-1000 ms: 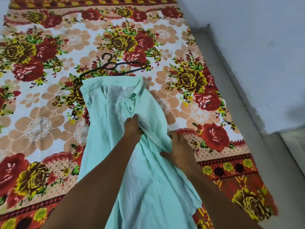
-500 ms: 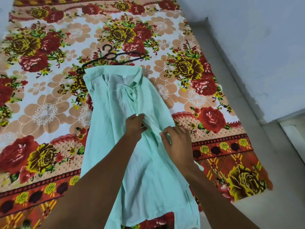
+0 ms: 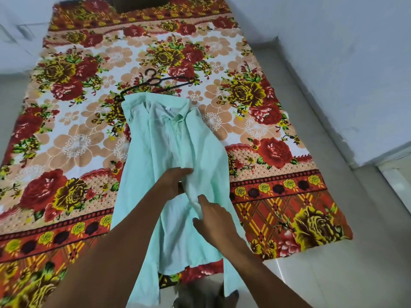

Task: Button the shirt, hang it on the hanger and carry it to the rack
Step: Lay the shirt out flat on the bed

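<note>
While the shirt [image 3: 169, 156] lies flat on the flowered sheet [image 3: 73, 138], collar toward the far end and hem toward the person, both hands work at its front opening near mid-length. Left hand [image 3: 172, 182]: fingers curled round the left front edge, gripping the cloth. Right hand [image 3: 214, 218]: thumb and fingers pinch the bunched right front edge, just beside the left hand. Upper placket, below the collar, appears closed; lower front lies open, with the sheet showing through at the hem. Hanger [image 3: 155, 82]: dark, flat on the sheet just beyond the collar, one end touching or slipping under the left shoulder of the shirt; which cannot be told. Sheet covers a floor beside a pale wall [image 3: 333, 63].
</note>
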